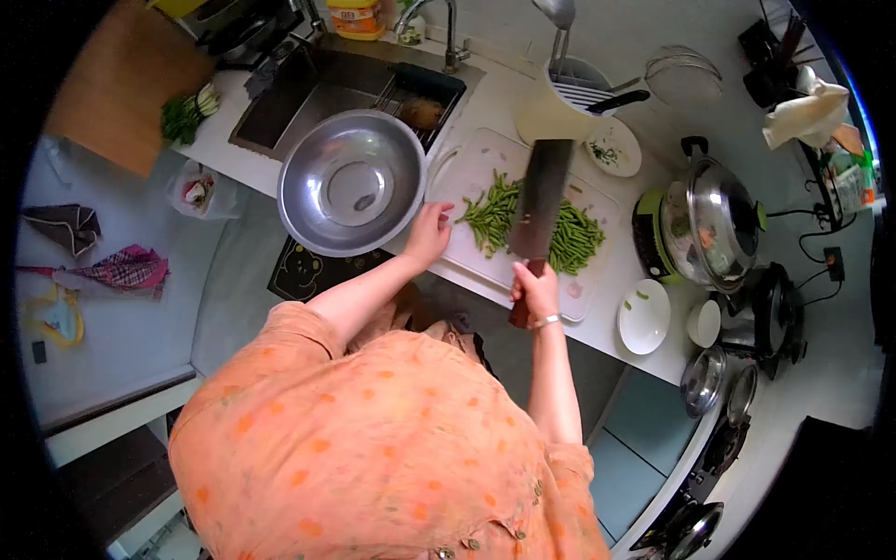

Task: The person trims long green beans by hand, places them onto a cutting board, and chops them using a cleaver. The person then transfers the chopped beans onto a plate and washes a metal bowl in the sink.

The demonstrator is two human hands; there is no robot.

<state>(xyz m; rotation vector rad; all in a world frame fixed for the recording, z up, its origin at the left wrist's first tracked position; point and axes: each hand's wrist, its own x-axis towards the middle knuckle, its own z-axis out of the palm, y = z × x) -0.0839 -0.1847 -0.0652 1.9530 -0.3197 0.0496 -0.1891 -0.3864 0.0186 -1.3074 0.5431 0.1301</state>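
My right hand (537, 291) is wrapped round the dark wooden handle of a cleaver (543, 191), whose broad blade points away from me over the cutting board. Beneath the blade, cut green beans (576, 238) lie in piles on both sides of it, and the blade hides part of them. The white cutting board (485, 149) rests on the counter. My left hand (429, 233) is at the board's left edge, fingers loosely extended with nothing between them. Close beside it, a large steel bowl (313, 201) overhangs the counter's front edge.
Behind the bowl is a sink (271, 121) with a faucet (453, 47). A white plate (627, 140) with chopped greens, an electric pot (663, 238) and a white bowl (644, 317) stand right of the board. Leafy greens (187, 117) and a plastic bag (201, 196) are at left.
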